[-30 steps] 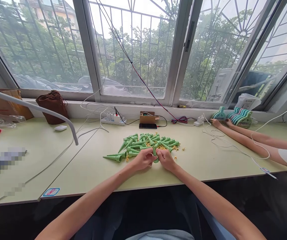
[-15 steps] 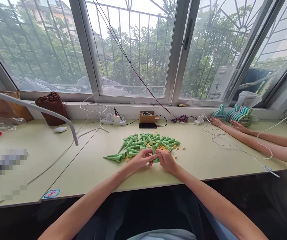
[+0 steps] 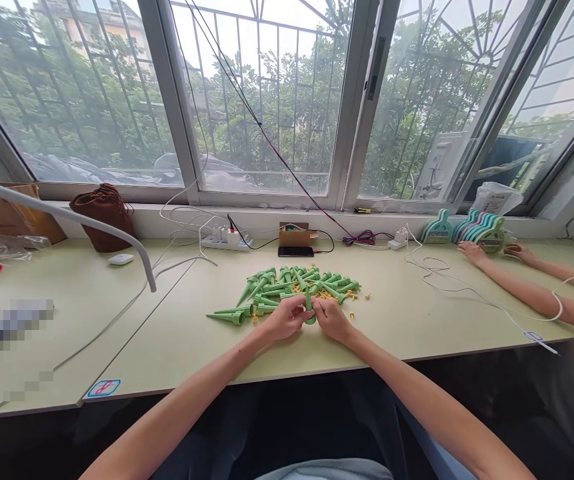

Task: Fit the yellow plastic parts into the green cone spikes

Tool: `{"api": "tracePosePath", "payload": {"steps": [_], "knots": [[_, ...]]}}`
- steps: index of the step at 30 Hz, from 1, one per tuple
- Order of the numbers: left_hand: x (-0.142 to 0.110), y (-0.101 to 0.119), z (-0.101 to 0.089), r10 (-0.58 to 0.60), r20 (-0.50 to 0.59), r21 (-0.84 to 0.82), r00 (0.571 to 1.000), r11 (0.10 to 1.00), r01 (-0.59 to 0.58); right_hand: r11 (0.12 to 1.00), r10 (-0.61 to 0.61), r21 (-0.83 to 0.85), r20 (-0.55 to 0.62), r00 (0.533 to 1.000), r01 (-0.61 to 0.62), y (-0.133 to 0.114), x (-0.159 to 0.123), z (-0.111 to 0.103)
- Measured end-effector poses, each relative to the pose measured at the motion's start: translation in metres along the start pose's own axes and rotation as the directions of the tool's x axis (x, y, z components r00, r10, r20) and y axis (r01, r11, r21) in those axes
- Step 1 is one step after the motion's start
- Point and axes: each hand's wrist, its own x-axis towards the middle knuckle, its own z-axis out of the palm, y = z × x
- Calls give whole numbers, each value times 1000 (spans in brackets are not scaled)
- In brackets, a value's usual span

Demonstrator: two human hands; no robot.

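Observation:
Between my hands is one green plastic plant-watering spike (image 3: 309, 301), its narrow end pointing away from me and its wide end near my fingers. My left hand (image 3: 287, 318) is closed on it from the left. From the right, the fingers of my right hand (image 3: 334, 321) press against the same spike; whether they also pinch a small part is hidden. Just beyond lies a heap of similar green spikes (image 3: 263, 283), with small yellow plugs (image 3: 323, 295) scattered among them. A few plugs lie loose at the heap's edges.
A black phone (image 3: 295, 251) leans by a small cardboard box (image 3: 294, 235). Behind stand a power strip (image 3: 227, 240) and a brown pouch (image 3: 103, 217). At right, a co-worker's hands (image 3: 474, 253) are near green and teal hangers (image 3: 481, 230). White cables (image 3: 471, 293) cross the table.
The spike in my hands has tipped, its narrow end now looking shorter and more upright. My hands stay almost in place. The co-worker's hands have moved to the right along the hangers.

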Motion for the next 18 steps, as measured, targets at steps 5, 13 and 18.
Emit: {"api": "tracePosePath", "payload": {"steps": [5, 13, 18], "knots": [[-1, -3, -2, -74, 64, -130, 995, 988, 82, 1000, -20, 2, 0, 1000, 20, -1, 0, -1], [-1, 6, -6, -158, 160, -274, 974, 941, 197, 997, -78, -12, 15, 997, 79, -5, -3, -3], [-1, 10, -7, -171, 156, -300, 973, 930, 211, 998, -62, -30, -5, 998, 61, -6, -3, -2]]}}
